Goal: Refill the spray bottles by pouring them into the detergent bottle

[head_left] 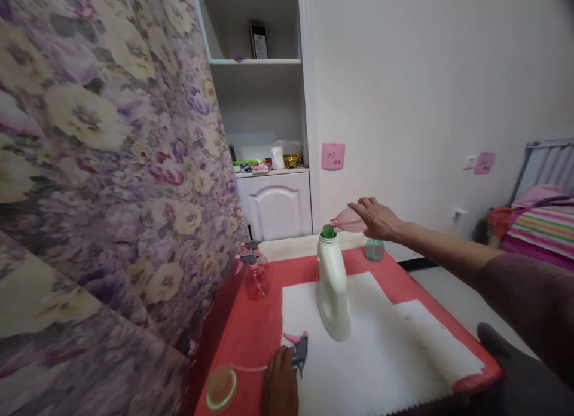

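My right hand (379, 219) grips a clear pink bottle (348, 220), tipped on its side with its neck at a green spout-like piece (329, 231). That piece sits in the mouth of a pale green jug with a handle (332, 284), which stands upright on white paper. I cannot make out any liquid flowing. My left hand (281, 380) rests low on the table, its fingers closed at a grey and pink spray trigger head (300, 350). The trigger head's thin tube (251, 368) runs out to the left. Part of the grip is hidden.
Pink spray bottles (257, 281) stand at the table's left, by the floral curtain (134, 225). A round lid (221, 389) lies near the front left. A greenish bottle (374, 250) stands at the back right. White paper (372, 368) covers part of the red tabletop (242, 338).
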`<state>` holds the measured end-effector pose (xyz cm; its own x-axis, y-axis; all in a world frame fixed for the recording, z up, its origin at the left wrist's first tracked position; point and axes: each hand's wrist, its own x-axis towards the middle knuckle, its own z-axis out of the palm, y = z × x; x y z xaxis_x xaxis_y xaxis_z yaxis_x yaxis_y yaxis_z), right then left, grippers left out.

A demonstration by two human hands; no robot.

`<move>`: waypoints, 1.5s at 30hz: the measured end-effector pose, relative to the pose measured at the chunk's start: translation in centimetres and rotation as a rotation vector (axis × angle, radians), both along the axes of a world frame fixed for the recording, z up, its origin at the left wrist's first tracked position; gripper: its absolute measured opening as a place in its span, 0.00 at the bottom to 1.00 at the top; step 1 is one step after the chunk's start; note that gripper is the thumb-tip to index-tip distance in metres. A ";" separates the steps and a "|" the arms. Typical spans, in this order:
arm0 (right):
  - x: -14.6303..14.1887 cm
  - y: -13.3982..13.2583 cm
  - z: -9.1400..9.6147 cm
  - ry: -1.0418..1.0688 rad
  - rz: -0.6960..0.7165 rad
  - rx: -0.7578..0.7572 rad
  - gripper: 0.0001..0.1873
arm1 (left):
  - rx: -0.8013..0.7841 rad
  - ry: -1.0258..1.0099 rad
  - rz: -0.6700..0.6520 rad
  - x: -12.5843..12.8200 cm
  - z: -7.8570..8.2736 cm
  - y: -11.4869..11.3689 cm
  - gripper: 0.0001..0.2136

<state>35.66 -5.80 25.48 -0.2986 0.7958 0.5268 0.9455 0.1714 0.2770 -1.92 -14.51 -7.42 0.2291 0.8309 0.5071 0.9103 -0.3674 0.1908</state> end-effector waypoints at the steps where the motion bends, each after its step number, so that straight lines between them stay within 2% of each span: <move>1: 0.0 0.0 0.1 -0.012 0.002 0.007 0.45 | -0.004 -0.003 -0.003 0.0 0.2 0.0 0.19; 10: -0.3 0.1 0.7 -0.099 0.014 0.050 0.43 | -0.102 0.000 0.020 0.2 1.0 -0.3 0.19; 17: -0.3 0.0 1.0 -0.141 0.021 0.072 0.42 | -0.079 0.004 0.002 0.2 0.6 -0.2 0.18; 30: -0.7 -0.4 1.4 -0.170 0.021 0.093 0.39 | -0.051 0.044 0.009 0.1 0.7 -0.2 0.19; 45: -0.9 -0.5 1.7 -0.179 0.024 0.108 0.41 | -0.037 0.018 0.013 0.2 1.0 -0.4 0.19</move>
